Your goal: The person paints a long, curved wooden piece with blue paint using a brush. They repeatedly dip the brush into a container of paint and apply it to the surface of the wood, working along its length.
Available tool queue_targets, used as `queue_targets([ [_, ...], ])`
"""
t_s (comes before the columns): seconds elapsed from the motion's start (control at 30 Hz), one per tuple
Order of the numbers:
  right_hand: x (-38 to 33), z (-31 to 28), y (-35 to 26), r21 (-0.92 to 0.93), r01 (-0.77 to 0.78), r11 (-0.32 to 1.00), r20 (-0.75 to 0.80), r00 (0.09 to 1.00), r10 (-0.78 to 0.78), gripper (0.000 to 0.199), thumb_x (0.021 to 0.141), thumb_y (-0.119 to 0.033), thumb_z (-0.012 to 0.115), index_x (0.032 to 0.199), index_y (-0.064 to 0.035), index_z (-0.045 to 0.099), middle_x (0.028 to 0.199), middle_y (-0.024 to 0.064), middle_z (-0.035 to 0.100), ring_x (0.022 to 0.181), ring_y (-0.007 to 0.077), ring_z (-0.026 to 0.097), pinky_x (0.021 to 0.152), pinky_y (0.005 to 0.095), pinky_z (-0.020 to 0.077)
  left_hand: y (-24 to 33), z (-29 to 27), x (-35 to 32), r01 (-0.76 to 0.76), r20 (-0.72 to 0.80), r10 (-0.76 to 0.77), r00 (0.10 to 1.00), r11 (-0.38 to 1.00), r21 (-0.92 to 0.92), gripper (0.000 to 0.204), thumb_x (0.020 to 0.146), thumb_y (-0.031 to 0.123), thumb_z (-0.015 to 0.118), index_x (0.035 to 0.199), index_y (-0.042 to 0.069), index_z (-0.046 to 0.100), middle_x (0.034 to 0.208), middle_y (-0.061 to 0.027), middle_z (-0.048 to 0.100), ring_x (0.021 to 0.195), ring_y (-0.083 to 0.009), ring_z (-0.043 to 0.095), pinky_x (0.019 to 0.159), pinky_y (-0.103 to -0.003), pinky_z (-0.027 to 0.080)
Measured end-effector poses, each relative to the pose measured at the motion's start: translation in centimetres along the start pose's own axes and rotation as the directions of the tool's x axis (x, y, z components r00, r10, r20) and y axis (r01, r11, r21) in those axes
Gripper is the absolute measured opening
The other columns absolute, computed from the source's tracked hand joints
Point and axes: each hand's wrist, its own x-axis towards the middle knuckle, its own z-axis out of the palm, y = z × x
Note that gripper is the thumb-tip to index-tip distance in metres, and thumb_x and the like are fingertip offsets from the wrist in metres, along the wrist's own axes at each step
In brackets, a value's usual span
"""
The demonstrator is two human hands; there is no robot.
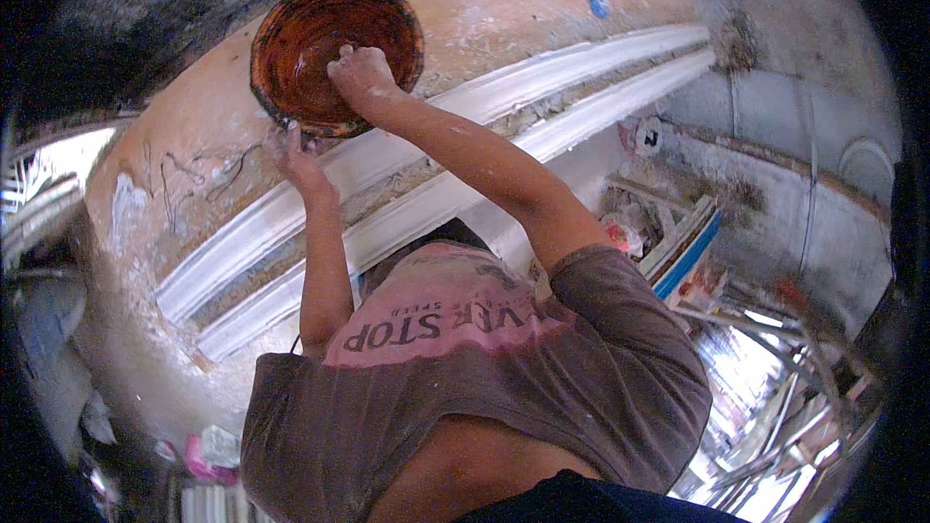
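A round bowl [291,44], orange-brown inside with a dark, worn rim, rests at the far side of the work surface. My right hand [364,77] reaches into it with the fingers curled closed. Whatever those fingers hold, if anything, is hidden. At the bowl's near rim is my left hand [296,157], a fingertip lapping over the edge and the others just below it. Whitish smears mark both hands. Just nearer than the bowl, a long white moulded strip [242,237] runs diagonally, with a second white strip [387,232] alongside it.
The stained tan work surface [475,15] carries a small blue patch [599,5]. A grey wall [775,184] stands at the right. Below it are stacked boards with a blue edge [690,257] and cluttered metal pieces [775,416]. Pink and white items [211,450] lie lower left.
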Motion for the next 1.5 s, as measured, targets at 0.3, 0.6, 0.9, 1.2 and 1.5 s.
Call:
queue_targets([
  [0.3,-8.4,-12.1,4.3,0.337,-0.151,0.929,-0.445,0.844,0.299,0.025,0.084,-0.019,0.057,0.106,-0.0087,0.063,0.091,0.0155,0.063,0.075,0.0336,0.065,0.065,0.0442,0.0529,-1.2,-0.8,-0.3,-0.136,0.077,0.135,0.988,0.991,0.008,0.043,0.087,0.015,0.059,0.125,0.004,0.045,0.117,-0.0059,0.054,0.102,-0.0185,0.051,0.087,-0.035,0.04],
  [0.6,-11.6,-6.9,3.2,0.606,-0.268,0.749,-0.046,0.928,0.369,0.03,0.093,-0.028,0.049,0.117,-0.0129,0.058,0.083,0.0185,0.067,0.07,0.0382,0.065,0.063,0.0524,0.051,-1.9,-0.3,0.1,-0.098,0.09,0.099,0.991,0.995,-0.011,0.037,0.089,0.025,0.055,0.121,0.008,0.05,0.112,-0.0022,0.055,0.093,-0.0145,0.05,0.078,-0.033,0.039],
  [0.9,-9.6,-4.8,3.4,0.562,-0.176,0.808,-0.02,0.974,0.227,0.028,0.093,-0.022,0.049,0.118,-0.0131,0.056,0.082,0.0178,0.067,0.074,0.0355,0.066,0.067,0.0492,0.052,-3.2,-2.0,-0.1,-0.371,-0.143,0.39,0.909,0.917,0.143,0.025,0.088,0.031,0.047,0.105,0.013,0.051,0.101,-0.0043,0.049,0.086,-0.0171,0.045,0.071,-0.035,0.038],
  [1.2,-17.2,-5.9,7.5,0.846,-0.08,0.526,-0.174,0.893,0.415,0.026,0.093,-0.029,0.051,0.099,-0.0033,0.054,0.074,0.0239,0.062,0.074,0.0424,0.063,0.068,0.0525,0.0482,-3.2,3.5,-6.8,-0.652,-0.165,0.658,0.735,0.752,0.095,0.03,0.087,0.025,0.058,0.112,0.008,0.052,0.095,-0.005,0.052,0.077,-0.0169,0.049,0.063,-0.032,0.04],
  [1.5,-48.9,2.3,25.9,0.929,-0.162,0.334,-0.208,0.518,0.83,0.03,0.089,-0.035,0.055,0.095,-0.0053,0.057,0.084,0.0214,0.062,0.078,0.0426,0.061,0.069,0.0507,0.048,-16.2,14.2,-22.6,-0.686,0.09,0.687,0.721,0.726,-0.048,0.034,0.088,0.024,0.059,0.113,0.003,0.049,0.083,-0.0067,0.051,0.068,-0.0194,0.048,0.056,-0.032,0.042],
])
